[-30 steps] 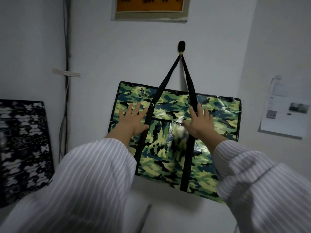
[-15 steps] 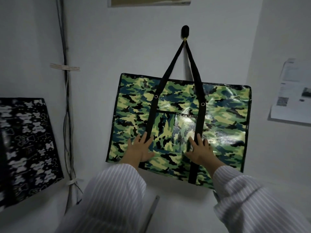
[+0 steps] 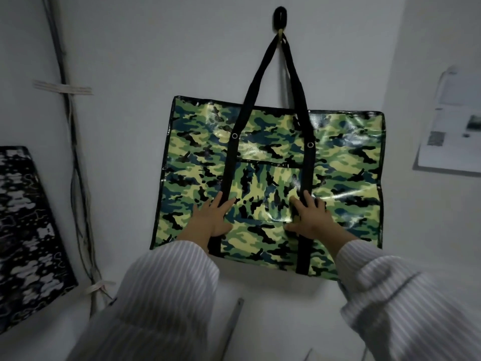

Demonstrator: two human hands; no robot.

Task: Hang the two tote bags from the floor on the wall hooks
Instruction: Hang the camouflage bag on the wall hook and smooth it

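Camouflage tote bag (image 3: 338, 157) is hanging by black straps (image 3: 260, 71) from wall hook (image 3: 279, 15). Left hand (image 3: 212, 220) and right hand (image 3: 311, 220), fingers straight, are pressing flat on its lower front, apart.

I am seeing 2 long sleeves on my feed, the left sleeve (image 3: 166, 290) and the right sleeve (image 3: 406, 295), both showing pale fabric with thin grey pinstripes (loose, creasing near the cuffs). The left hand (image 3: 212, 220) and right hand (image 3: 311, 217) are showing bare.
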